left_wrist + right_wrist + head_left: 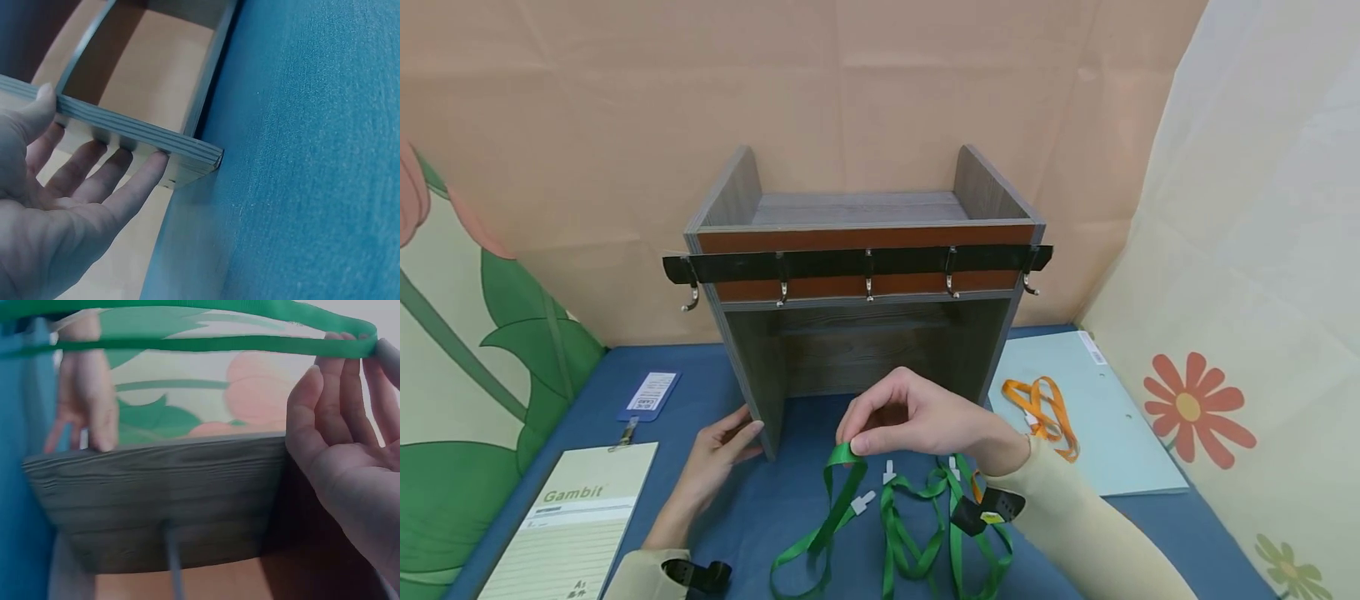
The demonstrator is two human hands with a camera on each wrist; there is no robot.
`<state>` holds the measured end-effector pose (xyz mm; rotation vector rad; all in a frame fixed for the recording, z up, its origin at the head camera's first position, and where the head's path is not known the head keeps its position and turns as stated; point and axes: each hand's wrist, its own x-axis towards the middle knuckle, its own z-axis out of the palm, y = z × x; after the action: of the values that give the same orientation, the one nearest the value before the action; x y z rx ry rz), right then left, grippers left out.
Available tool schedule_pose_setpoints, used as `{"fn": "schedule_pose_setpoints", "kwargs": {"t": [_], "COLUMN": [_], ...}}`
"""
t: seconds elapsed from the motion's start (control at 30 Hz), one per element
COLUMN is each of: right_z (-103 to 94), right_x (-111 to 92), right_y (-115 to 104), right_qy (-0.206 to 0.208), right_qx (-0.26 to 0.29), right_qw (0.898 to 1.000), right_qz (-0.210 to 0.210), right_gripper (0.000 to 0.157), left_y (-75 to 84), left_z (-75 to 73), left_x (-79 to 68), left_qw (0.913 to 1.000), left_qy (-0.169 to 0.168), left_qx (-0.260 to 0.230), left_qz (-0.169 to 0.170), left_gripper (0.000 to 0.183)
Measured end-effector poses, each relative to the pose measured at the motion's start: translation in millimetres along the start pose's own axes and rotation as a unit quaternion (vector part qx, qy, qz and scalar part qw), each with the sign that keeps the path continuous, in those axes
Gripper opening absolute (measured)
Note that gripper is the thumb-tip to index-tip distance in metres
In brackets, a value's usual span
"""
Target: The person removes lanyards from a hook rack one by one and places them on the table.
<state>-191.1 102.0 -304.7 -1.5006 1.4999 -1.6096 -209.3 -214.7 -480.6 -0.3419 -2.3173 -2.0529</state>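
Observation:
A grey wood-grain shelf unit (741, 367) stands upright on the blue cloth, with a black hook rail (827, 264) across its front. My left hand (721, 454) holds the front edge of its left side panel low down, thumb on the edge and fingers against the outer face, as the left wrist view shows. In front of the shelf, my right hand (917, 417) pinches the loop of a green lanyard (826, 533) between thumb and fingers. The lanyard's lower part trails down to the cloth. Two more green lanyards (891, 533) lie beside it, partly behind the right forearm.
To the right, an orange lanyard (1060, 412) lies on a pale blue folder (1120, 442). On the left are a clipboard with a notepad (580, 512) and a blue badge holder (651, 393). Several metal hooks (869, 290) jut from the rail, two near its ends.

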Motion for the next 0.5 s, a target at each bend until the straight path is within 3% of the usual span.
{"fn": "schedule_pose_setpoints", "kwargs": {"t": [0.27, 0.5], "right_z": [5.7, 14.1], "right_x": [-13.3, -16.9], "right_y": [35.3, 68.1], "right_qy": [0.032, 0.068], "right_qx": [-0.010, 0.002], "right_qw": [0.998, 0.994], "right_qz": [0.058, 0.084], "right_gripper": [0.014, 0.016], "left_y": [-0.4, -0.8], "left_z": [1.5, 0.4], "left_x": [0.6, -0.5], "left_qw": [1.0000, 1.0000], "left_qy": [-0.004, 0.002], "left_qx": [0.001, 0.002], "left_qz": [0.002, -0.002], "left_gripper": [0.052, 0.052]}}
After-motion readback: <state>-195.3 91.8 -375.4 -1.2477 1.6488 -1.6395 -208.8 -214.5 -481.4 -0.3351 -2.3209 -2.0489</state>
